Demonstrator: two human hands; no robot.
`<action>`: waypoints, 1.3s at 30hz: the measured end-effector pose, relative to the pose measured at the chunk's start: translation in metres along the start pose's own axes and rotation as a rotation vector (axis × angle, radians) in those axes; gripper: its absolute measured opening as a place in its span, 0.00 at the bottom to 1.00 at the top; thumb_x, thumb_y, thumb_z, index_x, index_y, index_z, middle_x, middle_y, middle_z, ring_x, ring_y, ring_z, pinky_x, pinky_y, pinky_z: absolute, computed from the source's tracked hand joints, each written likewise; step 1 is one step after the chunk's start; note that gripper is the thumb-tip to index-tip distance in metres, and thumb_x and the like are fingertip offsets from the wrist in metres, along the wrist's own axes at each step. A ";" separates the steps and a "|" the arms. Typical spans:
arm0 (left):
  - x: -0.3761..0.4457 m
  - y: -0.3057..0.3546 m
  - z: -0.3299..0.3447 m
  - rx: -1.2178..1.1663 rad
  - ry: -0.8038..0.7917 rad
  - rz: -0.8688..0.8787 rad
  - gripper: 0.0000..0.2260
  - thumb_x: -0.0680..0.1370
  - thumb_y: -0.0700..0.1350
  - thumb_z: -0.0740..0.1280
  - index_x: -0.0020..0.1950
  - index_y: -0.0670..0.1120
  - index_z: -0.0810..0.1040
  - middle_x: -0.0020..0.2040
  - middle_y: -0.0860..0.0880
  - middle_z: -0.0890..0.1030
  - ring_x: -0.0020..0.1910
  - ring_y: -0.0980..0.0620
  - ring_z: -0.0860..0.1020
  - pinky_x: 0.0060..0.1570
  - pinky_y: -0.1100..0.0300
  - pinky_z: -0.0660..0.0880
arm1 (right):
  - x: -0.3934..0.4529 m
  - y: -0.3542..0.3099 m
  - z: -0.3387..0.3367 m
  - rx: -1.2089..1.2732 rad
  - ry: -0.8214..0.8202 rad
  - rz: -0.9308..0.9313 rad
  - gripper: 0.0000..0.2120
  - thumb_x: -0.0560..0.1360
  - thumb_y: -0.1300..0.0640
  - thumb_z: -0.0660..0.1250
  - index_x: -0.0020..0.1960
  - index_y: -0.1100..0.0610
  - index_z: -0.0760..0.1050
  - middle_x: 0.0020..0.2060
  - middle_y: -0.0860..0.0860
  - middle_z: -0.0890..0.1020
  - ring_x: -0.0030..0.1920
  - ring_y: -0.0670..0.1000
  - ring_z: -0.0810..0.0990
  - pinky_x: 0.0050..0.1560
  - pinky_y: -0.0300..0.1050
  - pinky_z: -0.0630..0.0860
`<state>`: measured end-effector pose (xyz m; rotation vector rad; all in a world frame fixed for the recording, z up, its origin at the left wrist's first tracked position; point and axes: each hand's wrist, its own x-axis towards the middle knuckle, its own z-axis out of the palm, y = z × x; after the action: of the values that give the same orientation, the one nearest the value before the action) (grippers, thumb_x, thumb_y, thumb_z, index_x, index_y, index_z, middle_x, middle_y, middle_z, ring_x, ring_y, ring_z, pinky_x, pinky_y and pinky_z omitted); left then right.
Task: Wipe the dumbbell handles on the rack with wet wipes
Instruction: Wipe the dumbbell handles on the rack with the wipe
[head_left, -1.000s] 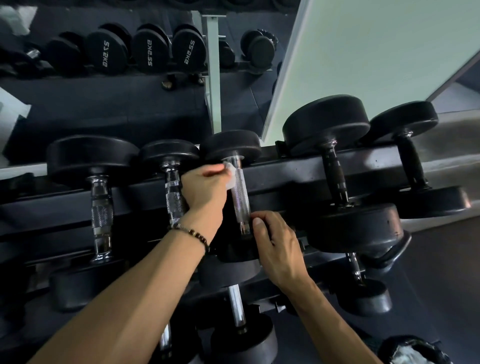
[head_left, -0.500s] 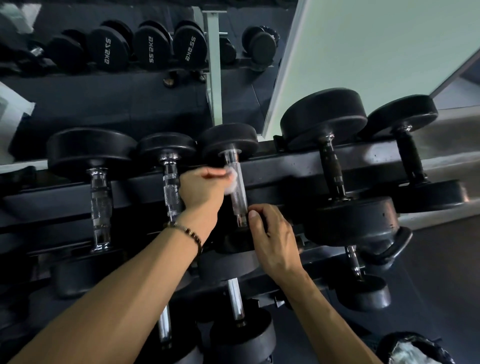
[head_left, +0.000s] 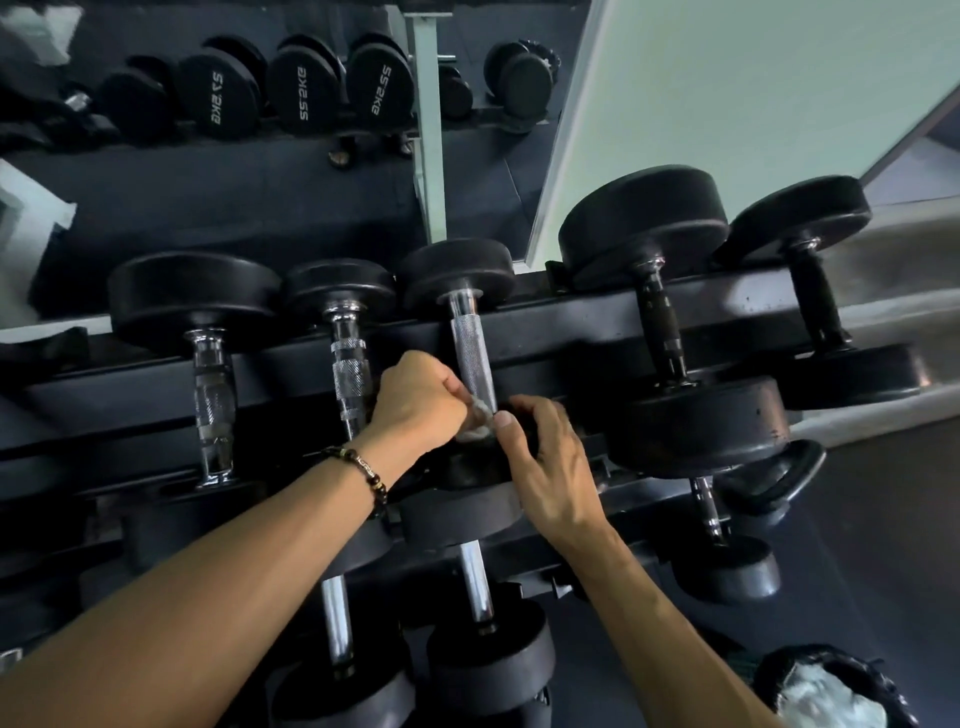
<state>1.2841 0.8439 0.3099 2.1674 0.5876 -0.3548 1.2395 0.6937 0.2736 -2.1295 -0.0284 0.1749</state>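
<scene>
A black dumbbell rack (head_left: 571, 332) carries several black-headed dumbbells with chrome handles. My left hand (head_left: 415, 402) grips a crumpled white wet wipe (head_left: 480, 418) against the lower end of the third dumbbell's knurled chrome handle (head_left: 471, 353). My right hand (head_left: 545, 457) rests on that dumbbell's near head, thumb touching the wipe and fingers curled over the head. Two chrome-handled dumbbells (head_left: 348, 364) lie to the left. Two bigger dumbbells with black handles (head_left: 660, 332) lie to the right.
A lower rack tier holds more dumbbells (head_left: 475, 587) under my arms. A mirror behind the rack reflects another row of dumbbells (head_left: 301, 88). A pale wall panel (head_left: 753, 104) rises at the upper right. A black bag with white wipes (head_left: 826, 696) sits at the bottom right.
My left hand has slid the wipe down the handle from its upper end to its lower end, next to my right thumb. My right hand has stayed on the near head.
</scene>
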 end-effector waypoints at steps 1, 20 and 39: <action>0.001 0.002 0.000 -0.027 0.020 0.011 0.09 0.69 0.36 0.76 0.35 0.49 0.82 0.37 0.52 0.82 0.38 0.58 0.80 0.35 0.68 0.73 | -0.002 -0.001 -0.001 0.011 -0.010 0.022 0.30 0.76 0.33 0.56 0.66 0.54 0.72 0.59 0.48 0.75 0.59 0.45 0.74 0.62 0.44 0.72; 0.000 0.006 0.000 0.188 -0.057 0.112 0.08 0.69 0.36 0.74 0.34 0.47 0.83 0.38 0.50 0.83 0.39 0.54 0.81 0.38 0.65 0.74 | -0.015 0.004 0.003 0.082 -0.027 0.155 0.39 0.73 0.30 0.60 0.77 0.50 0.59 0.74 0.51 0.65 0.74 0.49 0.63 0.66 0.40 0.60; 0.028 0.022 0.008 -0.554 0.380 -0.062 0.05 0.69 0.43 0.79 0.41 0.50 0.84 0.35 0.51 0.82 0.37 0.53 0.82 0.46 0.63 0.80 | -0.011 0.003 -0.005 0.096 -0.105 0.130 0.36 0.73 0.33 0.60 0.76 0.48 0.60 0.74 0.50 0.66 0.72 0.46 0.64 0.64 0.39 0.60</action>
<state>1.3190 0.8337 0.3070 1.6824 0.8504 0.1832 1.2291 0.6866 0.2754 -2.0255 0.0561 0.3575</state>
